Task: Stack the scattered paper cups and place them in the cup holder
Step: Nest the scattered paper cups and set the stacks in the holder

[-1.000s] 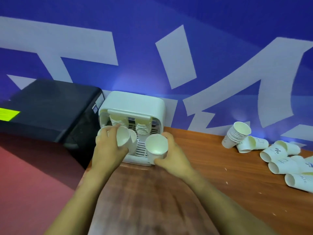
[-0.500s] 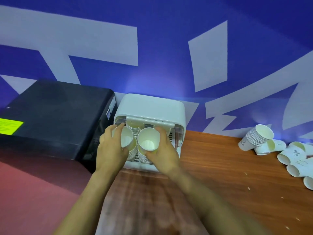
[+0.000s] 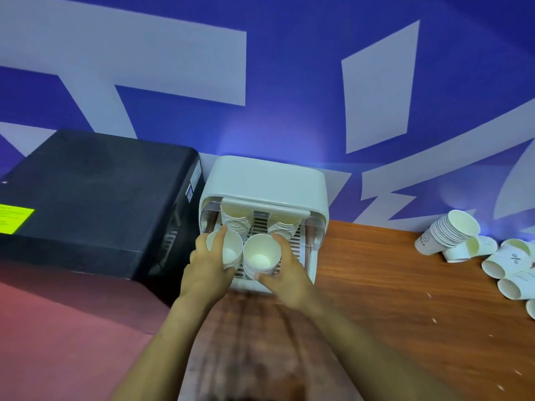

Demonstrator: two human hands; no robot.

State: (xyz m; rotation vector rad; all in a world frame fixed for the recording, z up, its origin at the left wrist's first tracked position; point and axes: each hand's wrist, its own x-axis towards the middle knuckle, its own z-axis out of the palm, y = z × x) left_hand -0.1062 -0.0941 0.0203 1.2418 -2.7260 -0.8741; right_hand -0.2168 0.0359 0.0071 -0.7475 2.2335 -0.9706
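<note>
A white cup holder [image 3: 266,180] stands at the wall with its front open. Two stacks of cups [image 3: 236,224] sit at the back of its slatted tray. My left hand [image 3: 207,264] grips a stack of white paper cups [image 3: 230,251] at the tray's front left. My right hand [image 3: 285,270] grips a second stack [image 3: 260,257] just beside it, on the front right. Both stacks stand upright, mouths up. Scattered paper cups [image 3: 509,261] lie on the wooden table at the right, with one leaning stack [image 3: 447,231] among them.
A black machine [image 3: 95,198] with a yellow label stands directly left of the holder. The wooden table [image 3: 390,299] stretches right toward the loose cups. A reddish surface [image 3: 58,328] lies lower left. A blue and white wall rises behind.
Both hands have carried their cup stacks forward into the holder's open front and lowered them onto the tray. The view has shifted, so the holder now sits nearer the centre.
</note>
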